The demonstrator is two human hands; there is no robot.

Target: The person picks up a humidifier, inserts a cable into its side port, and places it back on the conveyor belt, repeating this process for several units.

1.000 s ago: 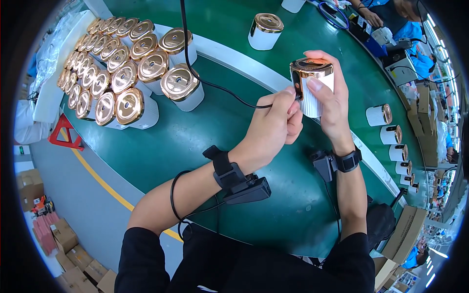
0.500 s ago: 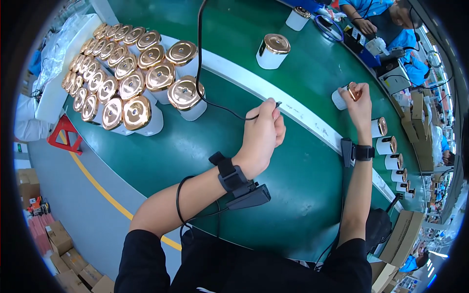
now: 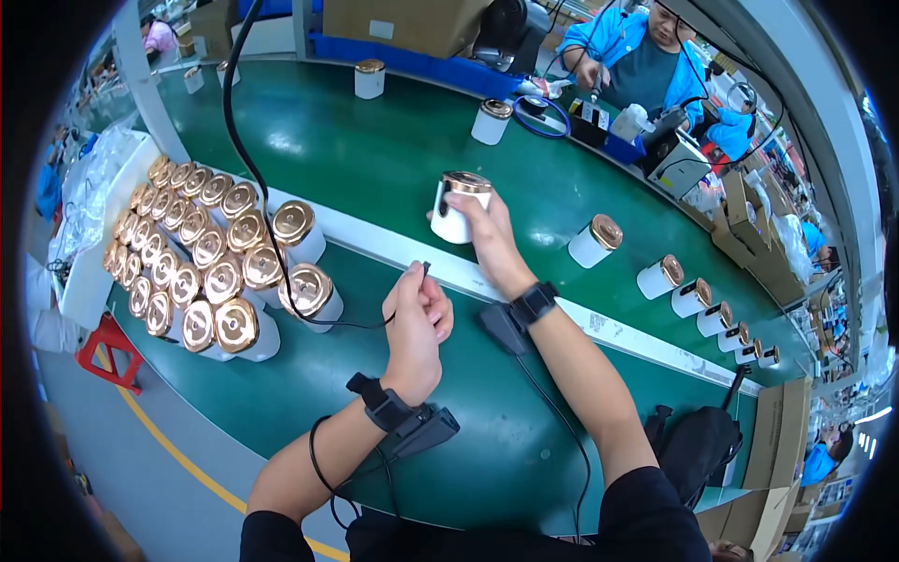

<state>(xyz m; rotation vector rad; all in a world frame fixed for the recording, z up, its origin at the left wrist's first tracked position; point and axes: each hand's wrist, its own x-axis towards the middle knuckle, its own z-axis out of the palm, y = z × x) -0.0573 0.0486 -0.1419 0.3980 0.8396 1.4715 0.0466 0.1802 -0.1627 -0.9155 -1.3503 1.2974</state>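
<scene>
Head: green table (image 3: 506, 426), grey floor (image 3: 101, 440)

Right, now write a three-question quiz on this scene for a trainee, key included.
1. What does the left hand hold?
2. True or false: the right hand is empty.
3. On which side of the view do the close-packed canisters stand: (a) left, (b) centre, (c) right?

Key:
1. A black cable, its end poking out past the fingertips.
2. False; it is around a white canister with a gold top.
3. a
</scene>
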